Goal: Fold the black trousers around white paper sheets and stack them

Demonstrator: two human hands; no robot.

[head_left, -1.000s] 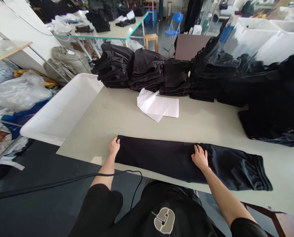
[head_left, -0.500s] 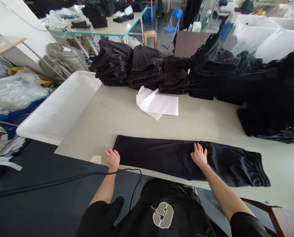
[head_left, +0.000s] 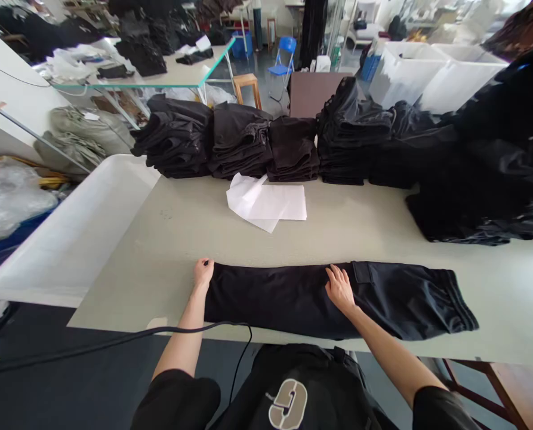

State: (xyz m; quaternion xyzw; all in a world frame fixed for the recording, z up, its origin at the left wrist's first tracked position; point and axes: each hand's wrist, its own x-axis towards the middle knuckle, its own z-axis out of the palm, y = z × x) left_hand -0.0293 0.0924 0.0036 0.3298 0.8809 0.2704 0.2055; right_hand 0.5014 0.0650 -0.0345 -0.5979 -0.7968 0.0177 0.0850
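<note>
A pair of black trousers (head_left: 275, 298) lies lengthwise, folded flat, along the near side of the table, its elastic waistband at the right. My left hand (head_left: 203, 273) is closed on the far corner of the leg hem at the left end. My right hand (head_left: 340, 288) rests flat with fingers stretched on the upper edge of the trousers, just left of a pocket flap (head_left: 361, 272). White paper sheets (head_left: 275, 202) lie beyond the trousers.
Stacks of folded black garments (head_left: 181, 140) line the table's far side, with a larger heap (head_left: 481, 185) at the right. A white tub (head_left: 78, 227) adjoins the table's (head_left: 150, 269) left edge. A black cable (head_left: 127, 337) crosses in front of my left forearm.
My left hand has moved from the near part of the hem to its far corner and grips it. My right hand has shifted slightly left along the trousers, and the pocket flap now shows.
</note>
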